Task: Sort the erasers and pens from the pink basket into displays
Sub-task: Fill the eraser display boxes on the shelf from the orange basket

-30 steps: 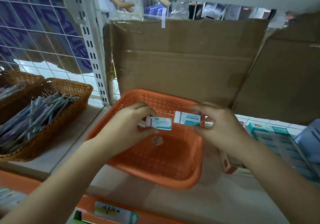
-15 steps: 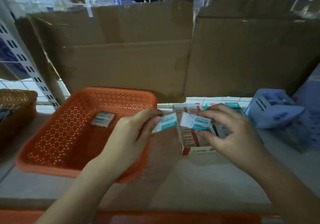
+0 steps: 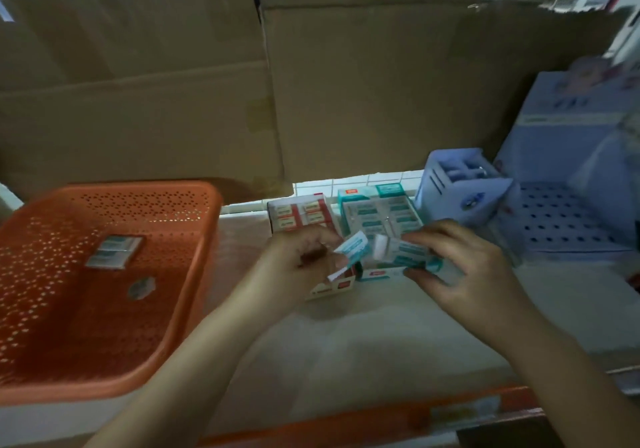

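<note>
- Moved left hand (image 3: pixel 304 262) and right hand (image 3: pixel 464 271) from above orange basket (image 3: pixel 86 336) to over teal display box (image 3: pixel 379 206).
- Tilted left eraser (image 3: pixel 353 250) toward right eraser (image 3: pixel 407 251).

Single cam, head-worn, wide-angle. Looks fwd and down onto the shelf (image 3: pixel 363 336), v. close. Both forearms run up from the bottom edge, and the hands meet just right of centre. Left hand (image 3: pixel 301 260) pinches an eraser (image 3: pixel 353 248); right hand (image 3: pixel 464 274) holds a 2nd eraser (image 3: pixel 405 251). Basket (image 3: pixel 145 187) fills lower left, cut off by the left edge. Cardboard (image 3: pixel 138 118) blocks the upper half. Red box (image 3: pixel 299 213) and teal box (image 3: pixel 377 212) sit mid-frame behind the hands, blue stand (image 3: pixel 460 187) at right. Frame somewhat blurred.
</note>
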